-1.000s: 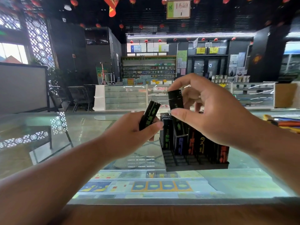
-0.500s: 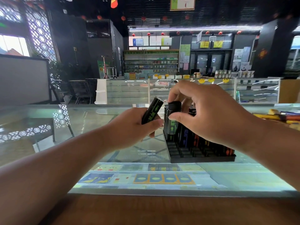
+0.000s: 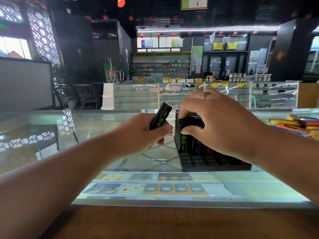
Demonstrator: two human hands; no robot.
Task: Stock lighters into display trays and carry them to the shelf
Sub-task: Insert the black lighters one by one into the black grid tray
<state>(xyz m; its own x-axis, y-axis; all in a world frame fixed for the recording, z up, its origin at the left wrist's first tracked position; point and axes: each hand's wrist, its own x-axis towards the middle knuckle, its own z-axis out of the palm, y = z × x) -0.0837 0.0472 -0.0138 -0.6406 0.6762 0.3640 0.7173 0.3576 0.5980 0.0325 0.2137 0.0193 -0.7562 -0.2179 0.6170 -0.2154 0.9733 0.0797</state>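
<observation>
- Stocking: one lighter (image 3: pixel 182 137), pinched by the right hand (image 3: pixel 224 125), is set into the display tray (image 3: pixel 215 168).
- A spare lighter (image 3: pixel 160 116) is gripped by the left hand (image 3: pixel 138 135); an empty slot is likely wanted next.

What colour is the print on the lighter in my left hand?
Green, on the black lighter; the head view shows it best.

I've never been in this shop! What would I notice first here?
Right in the middle, over the glass counter, the left hand holds a green-printed lighter tilted upward, and the right hand pinches a second lighter standing in the black display tray. Far behind, little red lanterns hang under the dark ceiling.
</observation>
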